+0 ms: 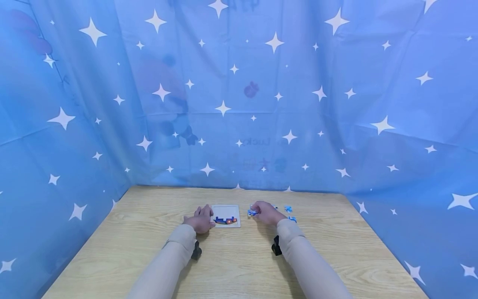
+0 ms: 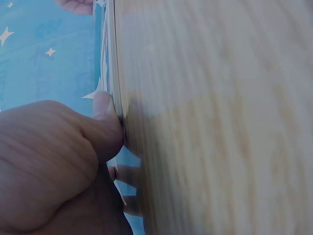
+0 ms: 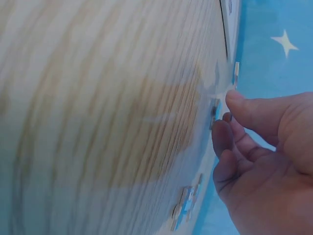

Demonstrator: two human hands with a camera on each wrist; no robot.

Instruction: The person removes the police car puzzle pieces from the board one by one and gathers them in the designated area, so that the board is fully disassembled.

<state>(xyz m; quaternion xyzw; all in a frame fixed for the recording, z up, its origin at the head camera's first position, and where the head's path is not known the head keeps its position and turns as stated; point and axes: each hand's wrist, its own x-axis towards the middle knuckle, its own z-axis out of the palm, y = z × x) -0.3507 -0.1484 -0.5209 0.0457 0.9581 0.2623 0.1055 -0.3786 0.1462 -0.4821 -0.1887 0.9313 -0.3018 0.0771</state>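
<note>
A square puzzle tray (image 1: 225,211) with a pale rim lies flat on the table, a dark blue and orange picture strip (image 1: 225,221) along its near side. At its left edge rests my left hand (image 1: 199,219), thumb low and fingers higher; in the left wrist view the bent thumb (image 2: 105,112) touches the rim. To the tray's right, my right hand (image 1: 266,212) reaches down over blue jigsaw pieces (image 1: 251,213). In the right wrist view its thumb and loosely bent fingers stand apart beside a piece (image 3: 214,113); any contact is hard to make out.
More blue jigsaw pieces lie right of and behind the right hand, one at the back (image 1: 288,209) and one nearer (image 1: 292,219). A wooden table (image 1: 231,265) carries everything. Blue curtains (image 1: 239,83) with white stars rise behind and at both sides.
</note>
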